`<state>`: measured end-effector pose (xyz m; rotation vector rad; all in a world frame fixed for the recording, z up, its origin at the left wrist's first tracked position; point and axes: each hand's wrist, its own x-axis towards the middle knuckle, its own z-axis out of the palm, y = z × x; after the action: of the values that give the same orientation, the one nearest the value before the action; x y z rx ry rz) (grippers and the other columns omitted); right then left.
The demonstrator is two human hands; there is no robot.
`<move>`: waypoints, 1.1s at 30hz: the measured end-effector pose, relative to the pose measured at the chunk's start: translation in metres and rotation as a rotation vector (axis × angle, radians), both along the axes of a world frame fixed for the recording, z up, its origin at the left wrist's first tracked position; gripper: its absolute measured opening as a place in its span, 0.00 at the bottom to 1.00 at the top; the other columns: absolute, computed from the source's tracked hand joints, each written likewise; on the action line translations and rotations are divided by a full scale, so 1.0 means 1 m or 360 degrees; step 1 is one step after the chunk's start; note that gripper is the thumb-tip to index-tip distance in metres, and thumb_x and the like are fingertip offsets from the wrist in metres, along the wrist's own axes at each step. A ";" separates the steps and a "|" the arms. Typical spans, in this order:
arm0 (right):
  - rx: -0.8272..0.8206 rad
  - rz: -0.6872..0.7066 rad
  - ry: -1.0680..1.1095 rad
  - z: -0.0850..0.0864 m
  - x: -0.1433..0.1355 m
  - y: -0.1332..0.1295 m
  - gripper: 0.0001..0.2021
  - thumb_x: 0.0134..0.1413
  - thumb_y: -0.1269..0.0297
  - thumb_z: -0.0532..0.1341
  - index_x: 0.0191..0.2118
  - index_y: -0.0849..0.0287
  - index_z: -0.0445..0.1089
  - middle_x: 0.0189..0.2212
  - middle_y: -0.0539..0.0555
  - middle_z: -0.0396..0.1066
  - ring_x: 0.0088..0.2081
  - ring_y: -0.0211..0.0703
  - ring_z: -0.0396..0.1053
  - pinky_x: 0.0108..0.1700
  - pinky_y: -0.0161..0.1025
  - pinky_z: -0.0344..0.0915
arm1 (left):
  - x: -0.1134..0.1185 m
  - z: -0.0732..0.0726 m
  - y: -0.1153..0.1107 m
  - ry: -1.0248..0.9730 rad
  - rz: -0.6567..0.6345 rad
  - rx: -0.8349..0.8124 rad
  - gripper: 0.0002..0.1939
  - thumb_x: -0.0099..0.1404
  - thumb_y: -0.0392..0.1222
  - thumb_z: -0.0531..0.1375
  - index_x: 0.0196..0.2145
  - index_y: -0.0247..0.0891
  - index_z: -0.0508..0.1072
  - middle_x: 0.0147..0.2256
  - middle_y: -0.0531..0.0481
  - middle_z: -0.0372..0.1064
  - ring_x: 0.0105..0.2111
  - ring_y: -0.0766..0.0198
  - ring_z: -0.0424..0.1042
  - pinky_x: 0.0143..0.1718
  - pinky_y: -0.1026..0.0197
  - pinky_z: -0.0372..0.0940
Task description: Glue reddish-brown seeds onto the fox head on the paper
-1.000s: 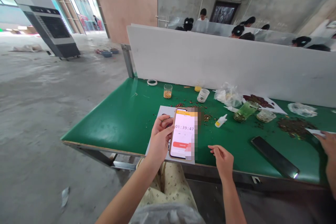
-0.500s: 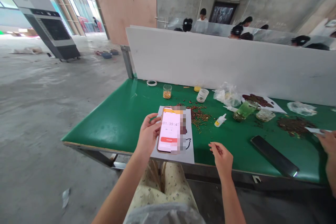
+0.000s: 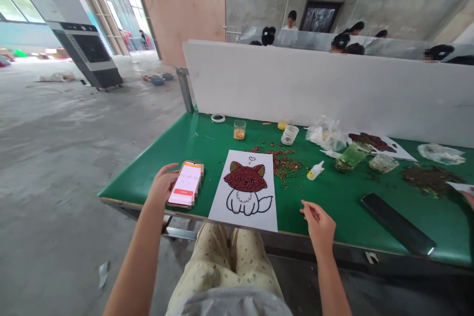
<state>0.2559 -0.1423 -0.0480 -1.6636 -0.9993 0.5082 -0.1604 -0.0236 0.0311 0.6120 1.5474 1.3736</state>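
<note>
My left hand (image 3: 165, 183) grips the left edge of a phone (image 3: 184, 183) with a bright timer screen, low over the left part of the green table or resting on it. Between my hands lies a white sheet (image 3: 218, 207) with a fox drawing; the fox's head (image 3: 246, 178) is covered in dark red grains with greenish ears, while its body is bare outline. To the right of the sheet, my right hand (image 3: 319, 222) is loosely closed, thumb and fingertips near together. Whatever it may hold is too small to make out. A small white glue bottle (image 3: 315, 171) lies beyond it.
Loose red and green grains (image 3: 283, 165) are scattered behind the sheet. Jars (image 3: 290, 135), a plastic bag (image 3: 326, 133) and a black oblong case (image 3: 398, 224) lie rightward. A white partition (image 3: 314, 84) borders the back. Another person's hand (image 3: 469, 198) shows at right.
My left hand has carried the phone leftward, off the sheet, uncovering the fox drawing. My right hand keeps nearly the same pose. The view has shifted slightly.
</note>
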 end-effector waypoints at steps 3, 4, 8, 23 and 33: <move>0.0002 -0.0008 -0.0025 -0.001 0.000 0.000 0.19 0.48 0.50 0.60 0.36 0.62 0.75 0.28 0.57 0.76 0.32 0.50 0.75 0.32 0.39 0.70 | -0.007 -0.001 0.011 0.0067 -0.0028 -0.0067 0.26 0.40 0.29 0.59 0.41 0.38 0.67 0.25 0.52 0.69 0.21 0.65 0.69 0.22 0.63 0.62; -0.0003 -0.0010 -0.0040 -0.001 0.000 0.000 0.20 0.48 0.50 0.60 0.36 0.62 0.75 0.28 0.57 0.76 0.31 0.49 0.74 0.32 0.39 0.70 | -0.007 -0.001 0.014 0.0092 -0.0082 -0.0064 0.26 0.41 0.29 0.58 0.42 0.38 0.66 0.26 0.52 0.70 0.22 0.64 0.69 0.22 0.63 0.63; -0.0018 0.0022 -0.0028 -0.002 0.002 0.000 0.20 0.48 0.49 0.60 0.37 0.62 0.75 0.29 0.58 0.76 0.32 0.50 0.74 0.33 0.39 0.70 | -0.004 -0.001 0.027 0.0713 -0.0451 -0.0168 0.25 0.46 0.32 0.54 0.46 0.38 0.65 0.26 0.49 0.70 0.25 0.59 0.71 0.24 0.61 0.63; -0.0032 0.0132 -0.0086 0.001 0.002 -0.001 0.20 0.51 0.49 0.58 0.39 0.61 0.73 0.30 0.56 0.75 0.32 0.47 0.73 0.30 0.37 0.67 | 0.045 -0.010 0.015 0.2313 -0.0596 -0.0378 0.41 0.56 0.49 0.57 0.62 0.33 0.46 0.47 0.26 0.66 0.49 0.37 0.63 0.41 0.47 0.61; -0.0054 0.0135 0.0044 0.003 0.002 0.000 0.18 0.51 0.50 0.57 0.38 0.61 0.72 0.34 0.58 0.75 0.33 0.46 0.71 0.31 0.37 0.66 | 0.044 -0.003 0.010 0.2287 -0.0579 -0.0240 0.43 0.56 0.51 0.59 0.63 0.30 0.47 0.51 0.26 0.63 0.51 0.35 0.60 0.46 0.45 0.59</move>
<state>0.2578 -0.1420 -0.0448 -1.6450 -1.0496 0.6061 -0.1163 -0.0137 0.0278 1.9037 2.3556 0.3897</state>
